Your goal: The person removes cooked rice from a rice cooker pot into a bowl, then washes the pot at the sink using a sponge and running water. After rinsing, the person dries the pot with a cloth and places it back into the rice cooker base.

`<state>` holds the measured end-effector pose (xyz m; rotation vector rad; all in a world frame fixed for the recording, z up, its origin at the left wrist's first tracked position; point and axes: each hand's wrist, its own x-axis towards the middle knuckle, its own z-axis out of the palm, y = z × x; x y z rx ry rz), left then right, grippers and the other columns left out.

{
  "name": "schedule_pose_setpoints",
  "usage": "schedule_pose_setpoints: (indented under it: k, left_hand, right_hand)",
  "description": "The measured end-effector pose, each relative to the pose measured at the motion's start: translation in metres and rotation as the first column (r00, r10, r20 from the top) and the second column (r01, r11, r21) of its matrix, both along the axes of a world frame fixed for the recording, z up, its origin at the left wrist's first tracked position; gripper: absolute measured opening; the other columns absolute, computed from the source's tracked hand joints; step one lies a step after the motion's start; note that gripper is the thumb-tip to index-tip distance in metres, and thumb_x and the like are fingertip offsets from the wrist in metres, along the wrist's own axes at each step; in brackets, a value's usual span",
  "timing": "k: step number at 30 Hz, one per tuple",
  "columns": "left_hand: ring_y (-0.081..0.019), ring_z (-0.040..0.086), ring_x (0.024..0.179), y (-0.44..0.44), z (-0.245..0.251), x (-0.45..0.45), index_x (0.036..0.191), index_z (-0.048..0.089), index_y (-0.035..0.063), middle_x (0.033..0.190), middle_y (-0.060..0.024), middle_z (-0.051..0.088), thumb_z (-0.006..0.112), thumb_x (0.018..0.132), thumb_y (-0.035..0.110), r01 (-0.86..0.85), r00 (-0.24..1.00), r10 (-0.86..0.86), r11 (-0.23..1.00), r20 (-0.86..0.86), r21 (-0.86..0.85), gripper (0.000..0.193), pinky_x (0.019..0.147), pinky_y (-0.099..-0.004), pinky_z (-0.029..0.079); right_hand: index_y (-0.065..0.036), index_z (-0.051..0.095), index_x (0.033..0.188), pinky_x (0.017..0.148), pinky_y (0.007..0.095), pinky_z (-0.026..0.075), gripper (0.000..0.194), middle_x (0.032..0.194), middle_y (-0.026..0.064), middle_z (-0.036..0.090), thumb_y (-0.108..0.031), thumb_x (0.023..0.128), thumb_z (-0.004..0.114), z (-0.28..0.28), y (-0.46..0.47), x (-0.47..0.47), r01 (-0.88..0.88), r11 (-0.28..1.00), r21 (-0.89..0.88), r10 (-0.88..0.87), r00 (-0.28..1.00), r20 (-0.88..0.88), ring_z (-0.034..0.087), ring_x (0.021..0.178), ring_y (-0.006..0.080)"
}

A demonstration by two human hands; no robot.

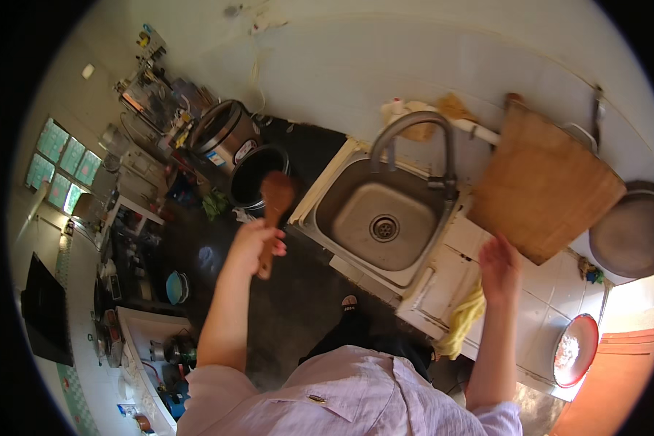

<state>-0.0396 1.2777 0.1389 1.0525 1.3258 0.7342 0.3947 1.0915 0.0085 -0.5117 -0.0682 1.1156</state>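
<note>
My left hand [255, 246] grips the handle of a brown wooden spoon [277, 196]. The spoon's broad head points away from me and overlaps the rim of a black bucket [253, 177] in the view. My right hand [500, 267] is over the white tiled counter, near the lower corner of a wooden cutting board [545, 180]. It appears to hold nothing, with its fingers extended but blurred; whether it touches the board I cannot tell. Between my hands lies a stainless steel sink [349, 220] with a curved faucet [449, 147] at its far right side.
A large rice cooker [226, 133] stands behind the bucket. Leafy greens [215, 203] lie beside it. A yellow cloth [462, 321] hangs over the counter's front edge. To the right are a red-rimmed basin [588, 349] with white contents and a hanging pan [629, 234].
</note>
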Motion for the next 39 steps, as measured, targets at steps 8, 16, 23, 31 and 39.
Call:
schedule_pose_setpoints:
  k: [8, 16, 23, 31, 39]
  left_hand:
    - [-0.0236, 0.058, 0.050, 0.202, -0.057, -0.112, 0.093, 0.055, -0.0066, 0.070, -0.0153, 0.058, 0.051, 0.078, -0.001, 0.180, 0.795, -0.225, 0.974, -0.563, -0.134, 0.017, 0.040, -0.0361, 0.045]
    - [-0.0306, 0.059, 0.056, 0.271, -0.070, -0.099, 0.089, 0.056, -0.0108, 0.069, -0.0203, 0.060, 0.055, 0.073, -0.003, 0.335, 0.652, -0.520, 0.851, -0.552, -0.405, 0.017, 0.043, -0.0437, 0.042]
    - [-0.0359, 0.065, 0.078, 0.280, -0.095, -0.106, 0.089, 0.065, -0.0084, 0.084, -0.0224, 0.067, 0.068, 0.071, 0.013, 0.493, 0.342, -0.408, 0.845, -0.847, -0.207, 0.029, 0.071, -0.0419, 0.051]
    - [-0.0401, 0.048, 0.110, 0.231, -0.119, -0.158, 0.122, 0.047, 0.0041, 0.118, -0.0217, 0.049, 0.069, 0.071, 0.023, -0.059, 0.228, 0.662, 0.741, -0.714, 0.669, 0.059, 0.092, -0.0453, 0.042]
    - [-0.0125, 0.047, 0.051, 0.220, -0.137, -0.152, 0.082, 0.056, 0.0087, 0.071, -0.0021, 0.054, 0.061, 0.077, 0.010, -0.574, 0.816, 0.577, 0.816, -0.033, 0.075, 0.007, 0.040, -0.0260, 0.032]
  right_hand:
    - [0.001, 0.057, 0.116, 0.083, 0.0301, 0.045, 0.034, 0.103, 0.0081, 0.063, -0.017, 0.087, 0.055, -0.007, 0.212, -0.191, -0.057, 0.781, -0.622, 0.508, 0.636, 0.580, 0.060, 0.089, 0.0185]
    - [0.000, 0.063, 0.106, 0.076, 0.0316, 0.049, 0.027, 0.100, 0.0140, 0.065, -0.014, 0.083, 0.059, 0.074, 0.231, -0.212, 0.148, 0.900, -0.410, 0.409, 0.038, 0.912, 0.062, 0.089, 0.0224]
    - [-0.002, 0.065, 0.096, 0.079, 0.0397, 0.048, 0.023, 0.091, 0.0143, 0.062, -0.017, 0.079, 0.064, 0.185, 0.269, -0.172, 0.406, 0.888, 0.217, 0.185, -0.746, 0.640, 0.057, 0.088, 0.0323]
    - [0.002, 0.068, 0.080, 0.072, 0.0410, 0.049, 0.029, 0.077, 0.0181, 0.064, -0.025, 0.077, 0.058, 0.202, 0.295, -0.101, 0.624, 0.779, -0.057, 0.600, -0.716, 0.358, 0.061, 0.079, 0.0320]
    - [0.002, 0.065, 0.075, 0.066, 0.0400, 0.050, 0.024, 0.068, 0.0165, 0.064, -0.022, 0.072, 0.062, 0.204, 0.302, -0.082, 0.477, 0.794, -0.378, 0.605, -0.548, 0.578, 0.063, 0.066, 0.0332]
